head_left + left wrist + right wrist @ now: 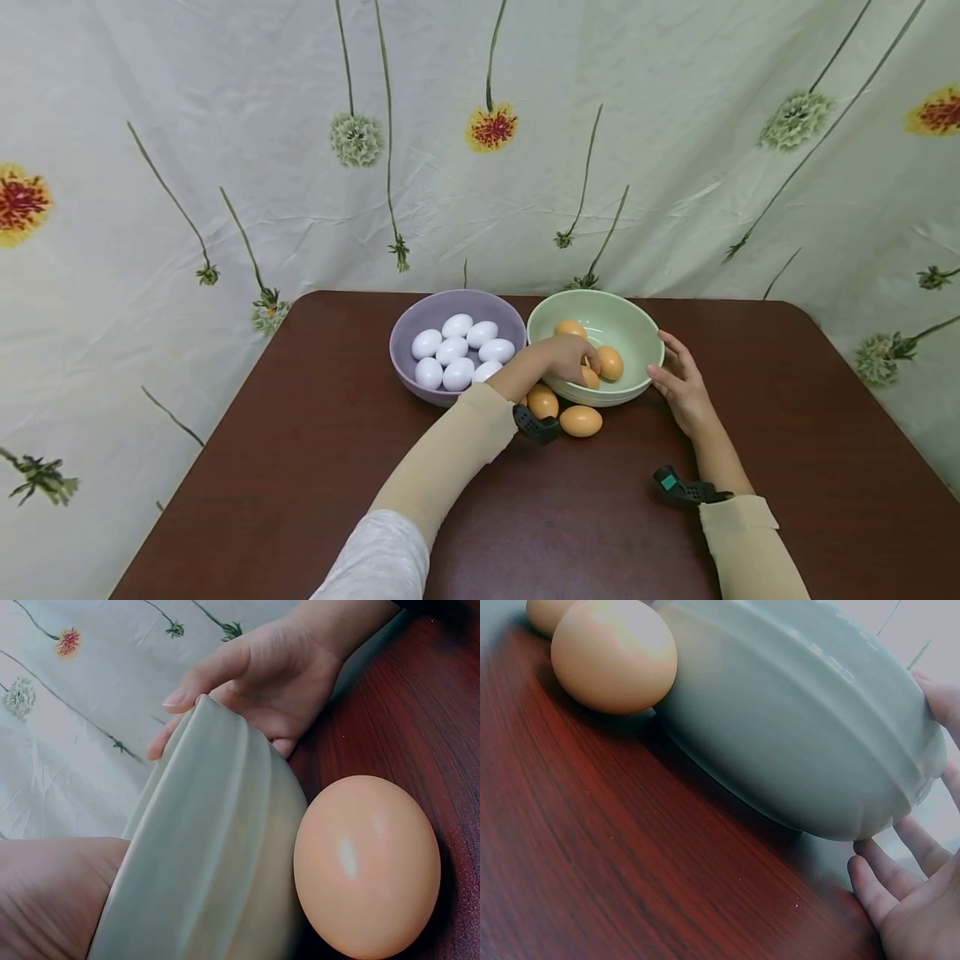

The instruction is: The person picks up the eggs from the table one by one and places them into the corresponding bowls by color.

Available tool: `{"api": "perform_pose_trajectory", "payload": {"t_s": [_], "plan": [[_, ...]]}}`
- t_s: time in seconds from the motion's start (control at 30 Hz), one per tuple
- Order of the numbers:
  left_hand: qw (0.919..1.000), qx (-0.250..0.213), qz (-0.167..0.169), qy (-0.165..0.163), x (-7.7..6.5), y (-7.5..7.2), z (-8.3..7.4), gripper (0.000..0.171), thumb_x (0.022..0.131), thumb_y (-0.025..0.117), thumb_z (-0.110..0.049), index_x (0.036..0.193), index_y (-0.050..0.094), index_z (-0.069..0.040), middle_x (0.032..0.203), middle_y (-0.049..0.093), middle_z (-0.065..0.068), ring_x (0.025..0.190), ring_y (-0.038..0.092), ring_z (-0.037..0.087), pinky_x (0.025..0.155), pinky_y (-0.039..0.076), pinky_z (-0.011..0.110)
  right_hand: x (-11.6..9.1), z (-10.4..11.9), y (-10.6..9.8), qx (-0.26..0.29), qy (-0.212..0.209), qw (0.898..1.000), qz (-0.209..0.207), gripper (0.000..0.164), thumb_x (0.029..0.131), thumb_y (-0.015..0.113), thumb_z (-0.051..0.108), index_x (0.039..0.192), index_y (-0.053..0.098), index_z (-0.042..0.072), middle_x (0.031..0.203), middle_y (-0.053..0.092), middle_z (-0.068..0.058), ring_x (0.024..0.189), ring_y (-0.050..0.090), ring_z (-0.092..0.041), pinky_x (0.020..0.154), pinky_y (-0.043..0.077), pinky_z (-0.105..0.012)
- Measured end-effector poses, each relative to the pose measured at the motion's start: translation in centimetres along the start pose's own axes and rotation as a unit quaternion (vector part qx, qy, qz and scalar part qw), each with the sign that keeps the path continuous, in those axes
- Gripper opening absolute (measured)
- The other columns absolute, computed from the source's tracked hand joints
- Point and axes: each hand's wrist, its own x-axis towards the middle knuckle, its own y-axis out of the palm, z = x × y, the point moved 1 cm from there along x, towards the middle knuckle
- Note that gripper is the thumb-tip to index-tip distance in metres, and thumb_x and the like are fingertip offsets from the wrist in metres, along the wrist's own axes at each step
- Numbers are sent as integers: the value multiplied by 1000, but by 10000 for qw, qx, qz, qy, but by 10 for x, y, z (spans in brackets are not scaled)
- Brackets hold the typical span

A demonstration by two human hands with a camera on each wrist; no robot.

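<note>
In the head view my left hand (pixel 572 358) reaches over the near-left rim of the green bowl (pixel 630 321), its fingers curled down around a brown egg (pixel 589 378) inside. Two more brown eggs lie in that bowl, one at the back (pixel 571 328) and another right of the fingers (pixel 611 363). My right hand (pixel 682 390) grips the bowl's right side, thumb at the rim and fingers along the outer wall. The left wrist view has the left fingers hidden behind the bowl wall. Outside the bowl, close to its base, sits a brown egg (pixel 367 866).
Left of the green bowl stands a purple bowl (pixel 401 358) holding several white eggs (pixel 452 351). Brown eggs (pixel 581 422) lie on the dark wooden table (pixel 315 450) before the bowls, partly behind my left wrist. A flowered cloth (pixel 450 208) hangs behind the table.
</note>
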Motion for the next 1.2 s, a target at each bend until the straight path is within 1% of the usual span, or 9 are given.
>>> {"api": "perform_pose_trajectory", "payload": {"t_s": [0.23, 0.4, 0.6, 0.77, 0.87, 0.93, 1.03, 1.1, 1.2], "plan": [[9998, -105, -120, 117, 0, 1, 2, 31, 87, 73, -16, 118, 69, -12, 116, 66, 5, 105, 58, 15, 86, 43, 21, 1, -1, -1, -17, 15, 10000, -8, 56, 96, 57, 2, 146, 37, 16, 139, 33, -7, 113, 48, -14, 87, 46, -20], [9981, -283, -396, 375, -1, 2, 5, 31, 87, 75, -17, 116, 69, -10, 114, 67, 4, 106, 59, 15, 86, 43, 20, 1, -2, -1, 8, -21, 10000, -1, 56, 96, 57, 1, 146, 37, 16, 138, 33, -7, 113, 48, -14, 87, 46, -20], [9894, -886, -865, 754, -5, 2, 7, 29, 81, 76, -15, 109, 70, -8, 102, 68, 3, 95, 60, 13, 81, 45, 18, 0, -1, -1, 32, -8, 10000, 0, 57, 96, 56, 1, 147, 37, 16, 140, 32, -9, 114, 49, -14, 86, 46, -20], [9825, -1247, -1071, 877, -8, 1, 9, 33, 81, 77, -15, 112, 70, -7, 104, 69, 3, 97, 61, 13, 82, 44, 17, 0, -1, -1, -17, 21, 10000, 15, 58, 96, 56, 0, 148, 36, 15, 140, 31, -9, 113, 50, -13, 86, 46, -20], [9715, -1774, -1214, 997, -9, 1, 11, 36, 83, 77, -12, 116, 67, -3, 110, 68, 8, 103, 62, 17, 86, 45, 17, 0, 0, -1, 7, 25, 10000, 9, 57, 96, 56, 1, 148, 36, 16, 139, 32, -8, 113, 49, -13, 86, 46, -20], [9592, -2244, -1327, 1096, -10, 1, 12, 37, 84, 76, -8, 118, 65, 0, 114, 67, 12, 107, 62, 20, 88, 45, 18, 0, 0, -1, 33, 14, 10000, 8, 57, 96, 56, 1, 147, 37, 16, 139, 32, -7, 112, 49, -13, 86, 46, -20], [9379, -2880, -1469, 1257, -12, 1, 14, 39, 85, 73, -4, 122, 62, 4, 119, 64, 19, 111, 62, 25, 90, 46, 20, 0, 0, -1, 47, -16, 10000, 10, 57, 96, 56, 1, 147, 37, 16, 138, 32, -7, 112, 49, -13, 86, 46, -20], [9264, -3157, -1527, 1367, -14, 2, 15, 40, 86, 72, -2, 123, 60, 7, 121, 62, 22, 112, 61, 28, 90, 47, 20, 0, 0, -1, 34, -22, 10000, 20, 57, 96, 56, 1, 147, 37, 16, 138, 33, -7, 112, 49, -13, 86, 46, -20], [9144, -3436, -1543, 1484, -17, 3, 17, 42, 86, 71, -1, 124, 58, 9, 122, 60, 27, 114, 59, 33, 91, 47, 21, 0, 0, -1, 8, -8, 10000, 29, 57, 96, 57, 2, 147, 37, 16, 139, 32, -7, 112, 49, -13, 86, 46, -20]]}}
